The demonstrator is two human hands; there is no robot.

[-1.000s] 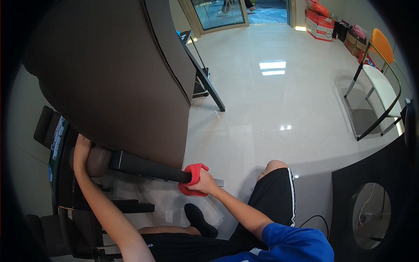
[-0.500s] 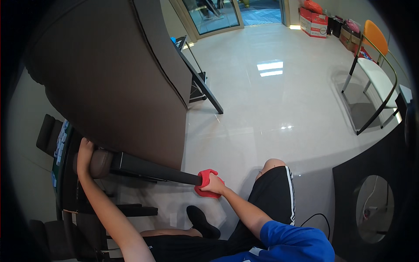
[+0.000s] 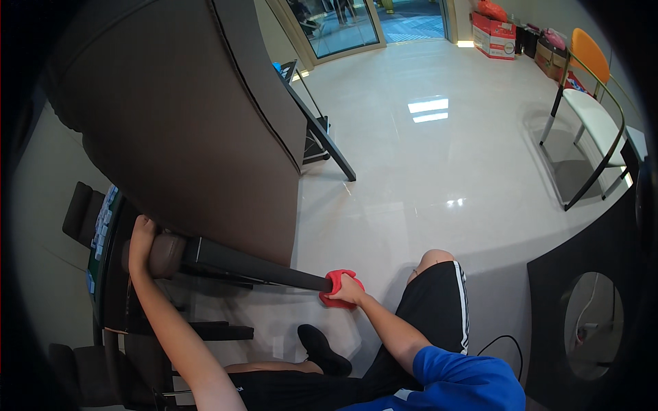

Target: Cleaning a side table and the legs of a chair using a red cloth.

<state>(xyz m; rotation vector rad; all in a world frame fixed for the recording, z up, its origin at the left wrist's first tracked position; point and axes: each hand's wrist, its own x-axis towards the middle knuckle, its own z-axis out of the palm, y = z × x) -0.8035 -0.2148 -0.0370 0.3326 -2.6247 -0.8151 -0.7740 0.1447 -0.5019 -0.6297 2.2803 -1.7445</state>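
A large brown upholstered chair (image 3: 192, 137) is tipped over on my left, its padded side filling the upper left. One black tapered leg (image 3: 264, 268) of it points right, toward me. Around that leg's end my right hand (image 3: 349, 292) is closed, with a red cloth (image 3: 332, 299) bunched between palm and leg. My left hand (image 3: 142, 229) is curled at the chair's edge, beside a brown padded part (image 3: 166, 255); its fingertips are partly hidden.
A mahjong-like table with pale tiles (image 3: 104, 220) stands at far left. An orange and white chair (image 3: 591, 113), a red and white box (image 3: 493, 38) and a black panel with an oval hole (image 3: 548, 308) are on the right. A glass door (image 3: 339, 27) is ahead.
The whole view has shifted slightly, so things sit a little further right. Both hands keep their places on the chair, and the cloth stays around the leg's end.
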